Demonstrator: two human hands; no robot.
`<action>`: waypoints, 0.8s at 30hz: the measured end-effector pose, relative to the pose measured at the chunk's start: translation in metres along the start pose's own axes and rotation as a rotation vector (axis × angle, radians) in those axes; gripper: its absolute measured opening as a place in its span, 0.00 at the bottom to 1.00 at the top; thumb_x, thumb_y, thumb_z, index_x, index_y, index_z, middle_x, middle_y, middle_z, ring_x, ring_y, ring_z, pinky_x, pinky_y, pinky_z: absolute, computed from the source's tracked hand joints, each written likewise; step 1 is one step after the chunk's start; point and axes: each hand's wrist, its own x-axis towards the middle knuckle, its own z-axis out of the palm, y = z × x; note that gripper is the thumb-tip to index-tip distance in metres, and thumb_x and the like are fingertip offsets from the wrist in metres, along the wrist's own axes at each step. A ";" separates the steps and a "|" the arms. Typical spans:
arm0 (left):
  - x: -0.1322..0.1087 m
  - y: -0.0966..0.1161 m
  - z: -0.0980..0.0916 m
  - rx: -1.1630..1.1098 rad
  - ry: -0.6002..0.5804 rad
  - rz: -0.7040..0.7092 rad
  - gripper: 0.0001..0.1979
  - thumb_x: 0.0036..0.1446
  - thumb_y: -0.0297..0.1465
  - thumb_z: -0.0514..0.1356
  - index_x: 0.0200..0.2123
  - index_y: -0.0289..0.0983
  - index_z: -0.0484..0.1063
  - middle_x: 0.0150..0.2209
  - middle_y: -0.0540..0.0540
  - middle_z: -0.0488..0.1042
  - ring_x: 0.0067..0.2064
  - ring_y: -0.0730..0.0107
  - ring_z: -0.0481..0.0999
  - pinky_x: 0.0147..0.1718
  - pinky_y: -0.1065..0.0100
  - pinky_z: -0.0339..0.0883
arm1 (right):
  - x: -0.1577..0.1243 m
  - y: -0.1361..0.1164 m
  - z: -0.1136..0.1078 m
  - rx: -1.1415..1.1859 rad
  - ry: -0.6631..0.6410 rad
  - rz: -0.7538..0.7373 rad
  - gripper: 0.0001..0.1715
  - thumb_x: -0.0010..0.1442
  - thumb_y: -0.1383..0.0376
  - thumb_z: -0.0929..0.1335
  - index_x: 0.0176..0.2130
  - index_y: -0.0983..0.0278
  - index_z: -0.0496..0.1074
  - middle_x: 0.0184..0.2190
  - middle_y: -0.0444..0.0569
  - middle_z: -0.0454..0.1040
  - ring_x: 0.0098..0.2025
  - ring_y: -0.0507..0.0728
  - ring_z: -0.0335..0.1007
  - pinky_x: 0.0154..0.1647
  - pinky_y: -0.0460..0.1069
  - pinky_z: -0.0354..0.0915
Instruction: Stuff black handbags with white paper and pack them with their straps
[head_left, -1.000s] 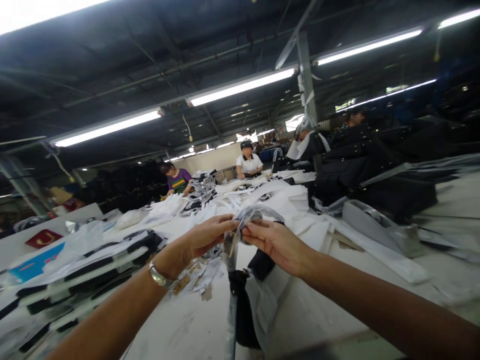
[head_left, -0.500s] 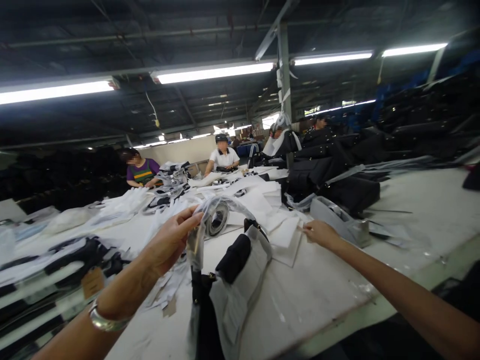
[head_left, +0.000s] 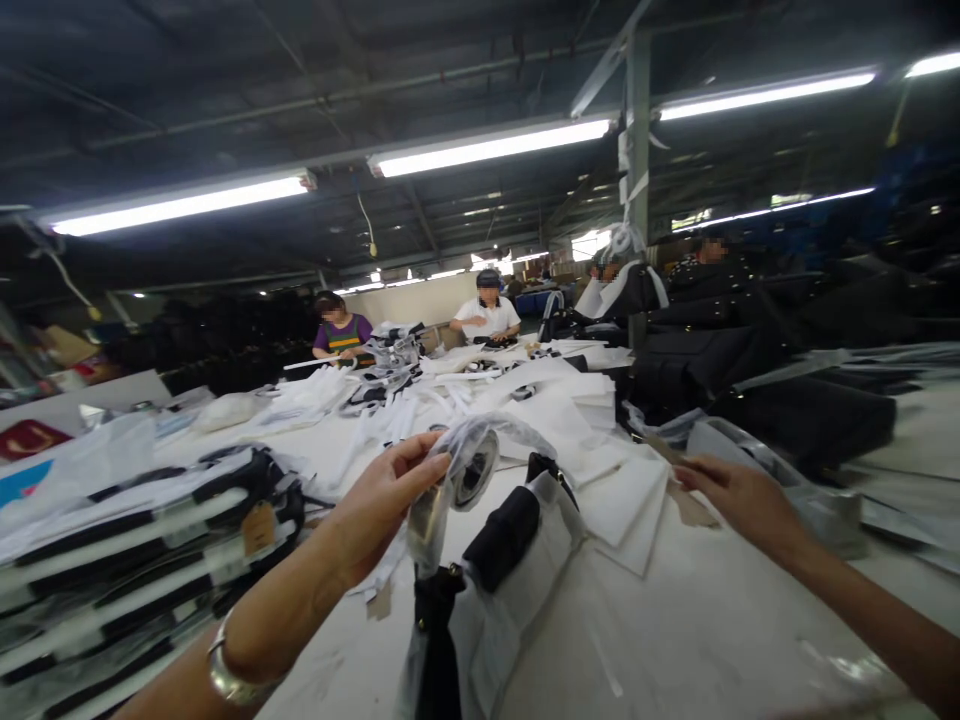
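Note:
A black bag (head_left: 501, 540) stands on the white table (head_left: 600, 640), with pale wrapping along its side. Clear plastic covers its arched handle (head_left: 517, 428). My left hand (head_left: 401, 490) is closed on this wrapped handle, thumb and fingers pinching its left part. Off to the right, my right hand (head_left: 731, 495) is closed at the fingertips on a brown piece of paper (head_left: 691, 508), close to some white sheets (head_left: 626, 500). Behind the handle sits a roll of clear tape or strip (head_left: 476, 475).
Stacked black bags with white wrapping (head_left: 150, 560) fill the left side, one with a brown tag (head_left: 259, 528). Black bags (head_left: 810, 410) are piled at right. Two people (head_left: 341, 330) sit across the cluttered table. A post (head_left: 637, 180) rises behind.
The view has swung left, so things sit further right. My right hand now shows brown paper at its fingertips. My left hand keeps hold of the bag handle.

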 end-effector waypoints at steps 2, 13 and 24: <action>0.001 0.000 0.003 -0.009 0.003 0.022 0.23 0.57 0.40 0.67 0.54 0.40 0.73 0.48 0.45 0.79 0.47 0.65 0.78 0.47 0.70 0.67 | -0.015 -0.045 0.005 0.231 -0.141 0.030 0.26 0.55 0.44 0.68 0.38 0.62 0.80 0.33 0.54 0.80 0.36 0.65 0.76 0.36 0.54 0.67; -0.007 0.004 0.016 0.012 0.018 0.073 0.24 0.53 0.41 0.70 0.51 0.37 0.75 0.45 0.43 0.80 0.43 0.69 0.78 0.42 0.73 0.67 | -0.066 -0.197 0.055 0.435 -0.475 -0.078 0.20 0.54 0.51 0.71 0.35 0.63 0.82 0.24 0.48 0.76 0.26 0.54 0.68 0.26 0.47 0.59; -0.014 0.011 0.024 0.062 -0.110 0.144 0.21 0.55 0.38 0.69 0.50 0.36 0.75 0.43 0.43 0.81 0.44 0.67 0.78 0.45 0.70 0.68 | -0.067 -0.236 0.071 1.065 -0.683 0.088 0.11 0.53 0.62 0.73 0.38 0.62 0.82 0.32 0.45 0.77 0.35 0.51 0.67 0.33 0.43 0.61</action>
